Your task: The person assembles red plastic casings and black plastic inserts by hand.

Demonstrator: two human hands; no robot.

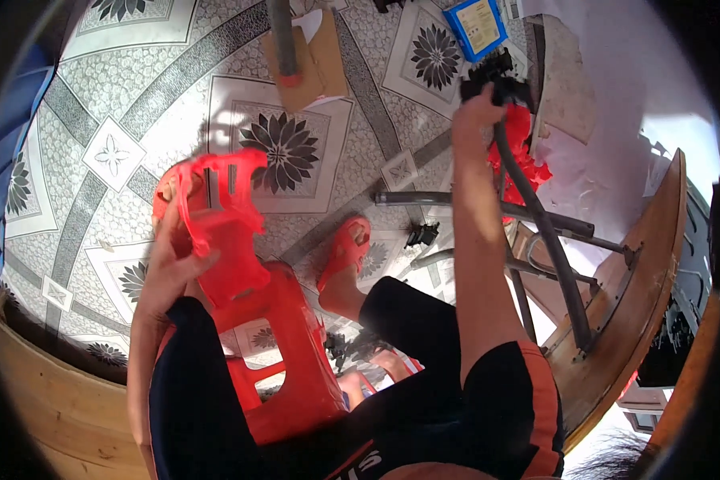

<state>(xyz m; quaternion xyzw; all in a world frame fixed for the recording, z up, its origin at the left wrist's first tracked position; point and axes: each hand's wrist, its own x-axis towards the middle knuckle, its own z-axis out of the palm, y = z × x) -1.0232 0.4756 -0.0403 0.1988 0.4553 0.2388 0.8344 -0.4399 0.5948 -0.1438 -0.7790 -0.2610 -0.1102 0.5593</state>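
Note:
My left hand [170, 268] is closed on a red molded plastic part [230, 232] with ribs and cut-outs, held above the floor at the left. Its thumb lies over the part's near side. Stretched far forward, my right hand [478, 114] is at a cluster of black plastic parts [500, 78]. Its fingers are partly hidden among them, so I cannot tell whether they grip one. Just beside that hand lies a heap of red plastic parts [522, 148].
A red plastic stool [296, 352] stands between my legs. To the right is an overturned wooden tabletop [616, 320] with grey metal legs [536, 196]. A loose black part [422, 234] lies on the tiled floor, a cardboard piece [320, 76] and blue box [476, 30] farther off.

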